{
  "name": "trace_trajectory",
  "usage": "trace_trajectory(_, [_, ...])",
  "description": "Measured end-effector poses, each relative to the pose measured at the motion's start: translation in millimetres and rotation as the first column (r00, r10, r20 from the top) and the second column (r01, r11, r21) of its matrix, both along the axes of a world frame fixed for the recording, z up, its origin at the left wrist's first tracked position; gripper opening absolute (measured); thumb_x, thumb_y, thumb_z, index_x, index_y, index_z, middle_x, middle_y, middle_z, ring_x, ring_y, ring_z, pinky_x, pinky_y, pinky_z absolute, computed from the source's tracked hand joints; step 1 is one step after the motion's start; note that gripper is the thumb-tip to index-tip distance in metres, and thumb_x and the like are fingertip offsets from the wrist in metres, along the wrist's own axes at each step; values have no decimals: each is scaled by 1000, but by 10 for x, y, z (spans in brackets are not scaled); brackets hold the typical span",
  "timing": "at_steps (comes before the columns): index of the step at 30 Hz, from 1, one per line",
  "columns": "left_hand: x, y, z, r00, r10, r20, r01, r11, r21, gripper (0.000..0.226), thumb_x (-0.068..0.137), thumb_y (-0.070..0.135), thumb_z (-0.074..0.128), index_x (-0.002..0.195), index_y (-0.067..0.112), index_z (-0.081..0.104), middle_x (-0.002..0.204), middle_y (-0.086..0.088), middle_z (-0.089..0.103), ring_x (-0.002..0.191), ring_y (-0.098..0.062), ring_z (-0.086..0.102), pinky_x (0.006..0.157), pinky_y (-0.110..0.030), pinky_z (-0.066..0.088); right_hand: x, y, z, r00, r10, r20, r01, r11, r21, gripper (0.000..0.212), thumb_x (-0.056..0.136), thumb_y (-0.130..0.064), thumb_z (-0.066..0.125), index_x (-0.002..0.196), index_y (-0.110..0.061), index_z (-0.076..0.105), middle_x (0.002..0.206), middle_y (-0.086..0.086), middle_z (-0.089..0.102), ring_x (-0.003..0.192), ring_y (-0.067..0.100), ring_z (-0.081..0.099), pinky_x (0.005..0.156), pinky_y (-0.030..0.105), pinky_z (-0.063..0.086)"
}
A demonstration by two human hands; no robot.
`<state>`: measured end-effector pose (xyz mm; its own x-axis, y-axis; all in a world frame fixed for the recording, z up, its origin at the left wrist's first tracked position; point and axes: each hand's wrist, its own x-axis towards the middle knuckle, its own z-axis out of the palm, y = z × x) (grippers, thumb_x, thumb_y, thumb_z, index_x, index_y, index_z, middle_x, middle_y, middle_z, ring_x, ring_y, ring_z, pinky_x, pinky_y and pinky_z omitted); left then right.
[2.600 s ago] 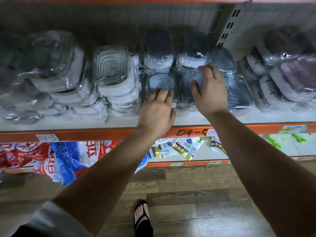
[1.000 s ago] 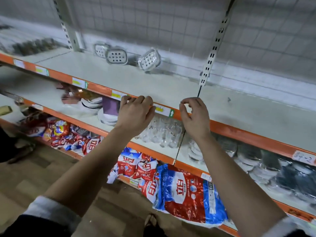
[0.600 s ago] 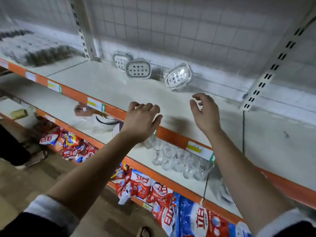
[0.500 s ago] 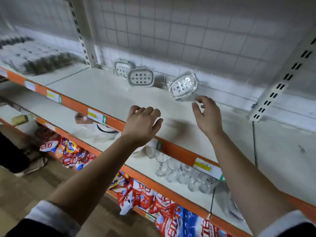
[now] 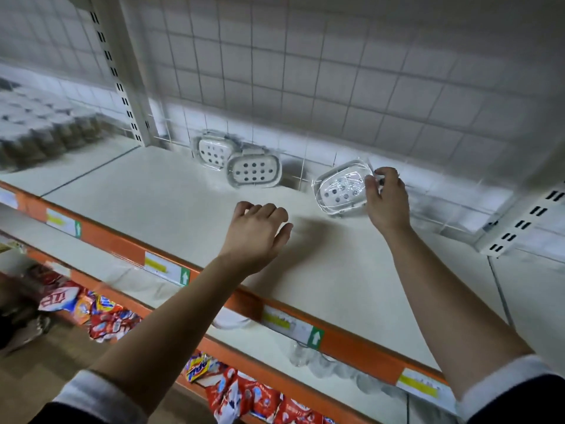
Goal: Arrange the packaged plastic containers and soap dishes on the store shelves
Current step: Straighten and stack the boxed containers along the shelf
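Observation:
Three plastic-wrapped white soap dishes stand on edge at the back of a white shelf [image 5: 153, 206]. Two lean against the wire-grid back, one [image 5: 212, 151] behind the other [image 5: 254, 172]. The third soap dish [image 5: 340, 188] stands apart to the right, tilted. My right hand [image 5: 385, 198] pinches its right edge and wrapping with thumb and curled fingers. My left hand [image 5: 256, 233] hovers over the bare shelf in front of the dishes, fingers loosely curled, holding nothing.
An orange shelf lip [image 5: 232, 296] with yellow price tags runs diagonally below my arms. Glassware [image 5: 318, 362] sits on the shelf beneath, and red snack bags [image 5: 250, 396] lower down. Packed jars [image 5: 39, 130] fill the neighbouring bay at left. A slotted upright [image 5: 122, 81] divides the bays.
I turned from the lower shelf of packaged containers to this upper shelf. Both hands reached forward over it, and my right hand took hold of the rightmost soap dish.

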<state>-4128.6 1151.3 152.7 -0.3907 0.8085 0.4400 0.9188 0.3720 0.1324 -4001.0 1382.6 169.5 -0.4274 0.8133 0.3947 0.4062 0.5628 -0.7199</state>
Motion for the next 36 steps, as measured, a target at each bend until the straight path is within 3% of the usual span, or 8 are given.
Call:
trace_trajectory(6, [-482, 2, -27, 997, -76, 19, 76, 997, 0, 38, 96, 39, 35, 97, 17, 66, 88, 1, 66, 81, -25, 63, 92, -36, 35, -255, -165, -21, 994, -82, -75, 75, 993, -92, 20, 101, -29, 45, 110, -11, 45, 87, 9, 61, 83, 33, 60, 67, 36, 42])
trace_trajectory(10, [-846, -33, -12, 991, -134, 28, 134, 991, 11, 28, 99, 34, 44, 101, 17, 66, 94, 1, 66, 87, -24, 62, 95, -34, 32, -412, -415, 9, 992, -42, -115, 37, 998, -45, 16, 97, -22, 54, 108, -11, 50, 89, 4, 60, 85, 21, 60, 75, 37, 48])
trace_trajectory(13, [-1107, -63, 4, 983, -183, 11, 183, 983, 7, 29, 100, 35, 42, 102, 18, 66, 96, 2, 66, 88, -23, 62, 95, -33, 31, -528, -595, 14, 994, -14, -104, 15, 1000, 5, 26, 96, -17, 58, 120, -10, 55, 115, 3, 61, 103, 10, 58, 93, 39, 48])
trace_trajectory(18, [-1437, -95, -36, 963, -270, 11, 269, 962, 38, 22, 98, 30, 48, 97, 17, 66, 94, 2, 67, 87, -23, 61, 90, -35, 34, -606, -894, -62, 1000, -21, 22, 17, 987, 161, 52, 92, -9, 63, 141, -2, 47, 131, 13, 51, 120, 17, 48, 102, 6, 26])
trace_trajectory(24, [-1656, -117, -83, 939, -343, 32, 337, 934, 119, 13, 92, 22, 57, 93, 14, 67, 92, -2, 66, 86, -28, 60, 82, -40, 39, -698, -1182, -327, 937, -79, 340, 2, 975, 220, 44, 90, -20, 68, 132, -10, 58, 133, 8, 52, 125, 30, 48, 106, 42, 39])
trace_trajectory(26, [-1718, -113, -87, 933, -357, 39, 347, 924, 163, 14, 91, 20, 59, 98, 11, 68, 98, -6, 65, 92, -31, 59, 83, -42, 42, -741, -1252, -417, 903, -97, 418, 11, 979, 204, 42, 92, -27, 66, 130, -12, 60, 133, 5, 54, 126, 29, 47, 102, 43, 42])
trace_trajectory(31, [-1960, 95, 32, 962, -254, 97, 233, 954, 187, 36, 95, 18, 51, 128, 4, 55, 129, -20, 52, 114, -40, 47, 97, -48, 40, -831, -1351, -489, 945, -160, 284, 113, 978, 177, 33, 93, -21, 63, 124, -8, 63, 130, 9, 55, 123, 31, 47, 102, 36, 41])
trace_trajectory(36, [-2079, 382, 64, 968, -167, 186, 160, 986, 50, 39, 101, 28, 43, 134, 8, 49, 129, -19, 52, 114, -38, 47, 97, -46, 37, -929, -1396, -482, 940, -240, 241, 200, 963, 178, 24, 91, -22, 65, 111, -7, 66, 122, 9, 58, 115, 31, 49, 91, 39, 47])
